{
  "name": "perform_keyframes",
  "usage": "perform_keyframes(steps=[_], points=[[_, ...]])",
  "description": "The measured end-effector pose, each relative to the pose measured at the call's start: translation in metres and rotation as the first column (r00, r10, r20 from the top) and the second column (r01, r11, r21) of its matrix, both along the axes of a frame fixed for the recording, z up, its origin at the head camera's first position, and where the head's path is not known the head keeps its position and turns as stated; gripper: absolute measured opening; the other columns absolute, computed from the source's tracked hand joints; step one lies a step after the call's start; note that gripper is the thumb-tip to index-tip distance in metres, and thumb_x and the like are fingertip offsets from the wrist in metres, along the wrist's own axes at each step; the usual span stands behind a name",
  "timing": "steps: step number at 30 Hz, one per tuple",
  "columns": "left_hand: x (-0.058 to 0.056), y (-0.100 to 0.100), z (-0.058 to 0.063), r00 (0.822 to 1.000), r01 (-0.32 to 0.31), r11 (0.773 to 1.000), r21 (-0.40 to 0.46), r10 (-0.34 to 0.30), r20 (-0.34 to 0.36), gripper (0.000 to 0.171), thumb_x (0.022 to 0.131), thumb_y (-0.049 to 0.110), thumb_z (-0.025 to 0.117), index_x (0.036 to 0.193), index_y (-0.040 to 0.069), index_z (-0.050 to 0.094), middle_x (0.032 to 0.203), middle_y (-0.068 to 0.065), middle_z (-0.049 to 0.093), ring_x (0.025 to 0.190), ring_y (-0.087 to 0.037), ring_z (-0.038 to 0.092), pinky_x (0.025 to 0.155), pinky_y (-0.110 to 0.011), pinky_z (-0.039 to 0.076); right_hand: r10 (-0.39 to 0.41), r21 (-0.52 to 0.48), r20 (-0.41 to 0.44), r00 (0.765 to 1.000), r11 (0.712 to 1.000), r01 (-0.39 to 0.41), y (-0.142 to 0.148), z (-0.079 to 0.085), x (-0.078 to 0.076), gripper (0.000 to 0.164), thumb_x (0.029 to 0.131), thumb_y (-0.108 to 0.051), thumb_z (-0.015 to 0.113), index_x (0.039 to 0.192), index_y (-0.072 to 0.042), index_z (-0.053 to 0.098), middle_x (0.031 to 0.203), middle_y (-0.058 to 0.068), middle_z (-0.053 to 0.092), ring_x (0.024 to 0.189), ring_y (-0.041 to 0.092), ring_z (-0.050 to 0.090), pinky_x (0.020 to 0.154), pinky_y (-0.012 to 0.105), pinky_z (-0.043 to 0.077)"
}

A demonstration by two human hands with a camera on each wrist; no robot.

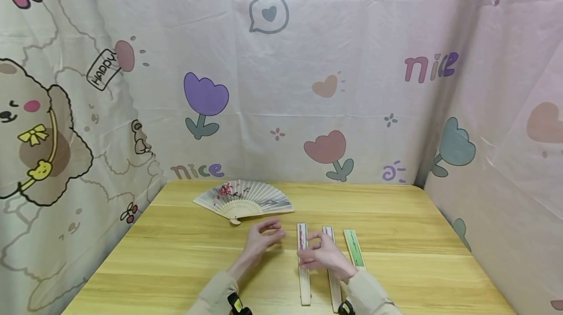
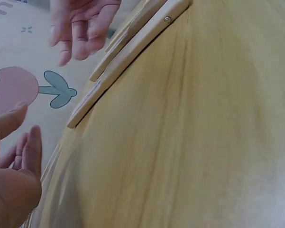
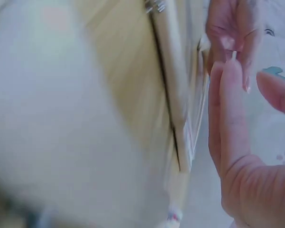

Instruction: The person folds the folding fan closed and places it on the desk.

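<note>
An unfolded paper fan (image 1: 268, 200) with pink blossoms lies at the back left of the table. In the head view, three folded fans lie lengthwise to the right of the centre: a left one (image 1: 305, 283) with a red and dark pattern, a middle one (image 1: 335, 295), and one with a green face (image 1: 354, 249). My left hand (image 1: 263, 239) hovers between the unfolded fan and the left folded fan, fingers relaxed, holding nothing. Over the left and middle folded fans is my right hand (image 1: 325, 256), fingers loosely bent and nothing gripped; it hides parts of both.
The wooden table (image 1: 176, 256) extends to both sides of the hands. A printed cloth (image 1: 272, 85) hangs behind it and along both sides. A dark strap (image 1: 237, 303) sits on the left wrist, another device (image 1: 346, 308) on the right.
</note>
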State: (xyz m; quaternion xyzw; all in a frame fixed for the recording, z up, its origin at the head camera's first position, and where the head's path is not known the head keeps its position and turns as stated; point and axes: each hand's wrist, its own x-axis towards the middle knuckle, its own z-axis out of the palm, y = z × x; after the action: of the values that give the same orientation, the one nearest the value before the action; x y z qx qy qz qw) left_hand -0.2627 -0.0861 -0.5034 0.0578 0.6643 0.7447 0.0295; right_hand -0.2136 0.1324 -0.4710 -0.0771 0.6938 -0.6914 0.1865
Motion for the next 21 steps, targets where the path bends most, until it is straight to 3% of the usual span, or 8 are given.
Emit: perform_keyframes(steps=[5,11,16,21], points=[[0.001,-0.01,-0.003,0.993,-0.114,0.993,0.035,0.115,-0.013,0.053,0.084,0.002,0.078,0.13,-0.015,0.055,0.109,-0.014,0.072,0.083,-0.005,0.069,0.076,-0.02,0.064,-0.043,-0.091,0.024,0.999,0.995,0.045,-0.009,0.002,-0.004,0.065,0.092,-0.001,0.066,0.138,0.016,0.024,0.112,0.026,0.062,0.093,0.028,0.073,0.092,0.041,0.067],[-0.001,-0.027,-0.002,0.979,-0.193,0.972,0.131,0.199,-0.033,0.05,0.087,0.0,0.075,0.129,-0.017,0.055,0.095,0.004,0.073,0.083,-0.003,0.071,0.076,-0.014,0.063,-0.074,-0.18,0.044,0.996,0.98,0.081,-0.022,0.002,-0.012,0.07,0.094,-0.002,0.064,0.143,0.016,0.018,0.128,0.04,0.054,0.108,0.036,0.07,0.099,0.042,0.063],[-0.001,-0.043,0.002,0.963,-0.262,0.949,0.175,0.268,-0.012,0.051,0.089,0.001,0.073,0.133,-0.014,0.053,0.092,0.012,0.072,0.084,0.0,0.07,0.079,-0.012,0.062,-0.091,-0.272,0.069,0.993,0.956,0.107,-0.033,0.0,-0.02,0.072,0.095,-0.001,0.062,0.145,0.016,0.014,0.131,0.04,0.054,0.116,0.038,0.067,0.105,0.041,0.06],[-0.003,-0.063,0.004,0.936,-0.349,0.908,0.23,0.35,0.038,0.047,0.093,0.006,0.07,0.135,-0.007,0.054,0.094,0.013,0.072,0.087,-0.001,0.07,0.083,-0.014,0.063,-0.117,-0.347,0.117,0.986,0.926,0.151,-0.047,-0.002,-0.027,0.076,0.095,-0.001,0.062,0.148,0.017,0.011,0.138,0.041,0.049,0.121,0.037,0.064,0.108,0.039,0.058]])
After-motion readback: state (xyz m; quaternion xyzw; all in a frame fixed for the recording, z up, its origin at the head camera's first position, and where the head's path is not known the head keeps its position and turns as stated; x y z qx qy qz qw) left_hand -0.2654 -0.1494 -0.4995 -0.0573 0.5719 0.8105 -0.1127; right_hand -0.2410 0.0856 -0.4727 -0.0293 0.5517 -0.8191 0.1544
